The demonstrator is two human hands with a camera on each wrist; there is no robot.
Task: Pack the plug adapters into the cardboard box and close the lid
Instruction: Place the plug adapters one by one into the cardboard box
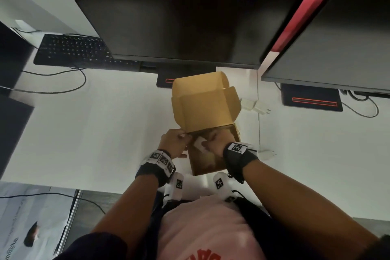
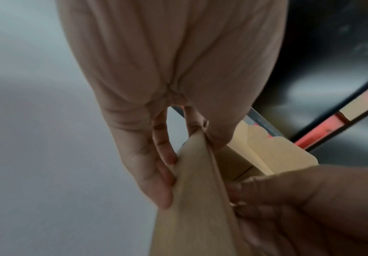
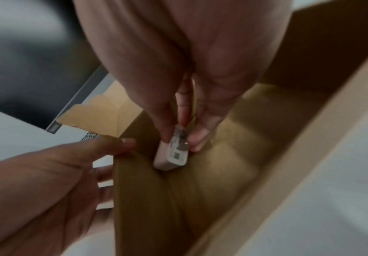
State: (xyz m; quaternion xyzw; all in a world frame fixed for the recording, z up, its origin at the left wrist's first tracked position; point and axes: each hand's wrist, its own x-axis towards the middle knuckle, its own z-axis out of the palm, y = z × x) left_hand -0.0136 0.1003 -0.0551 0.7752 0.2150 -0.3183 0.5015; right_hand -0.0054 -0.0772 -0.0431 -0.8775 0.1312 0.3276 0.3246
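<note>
Printed sheet [image 1: 31, 224] at lower left of head view: partial lettering, possibly "n@le", cut off at edge. Pink shirt [image 1: 207, 236]: tops of red letters only, unreadable. Plug adapter [image 3: 174, 155]: small square code label, print too blurred to read.

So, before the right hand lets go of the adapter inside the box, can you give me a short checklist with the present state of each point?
1. Right hand pinches the white plug adapter: ok.
2. Adapter is inside the cardboard box, low against the left wall: ok.
3. Adapter touches the box floor: cannot tell.
4. Left hand holds the left wall steady, thumb inside and fingers outside: ok.
5. Lid stands open, clear of the hands: ok.
6. All adapters packed: not ok; at least two loose adapters lie on the table right of the box, plus one near the right wrist.
</note>
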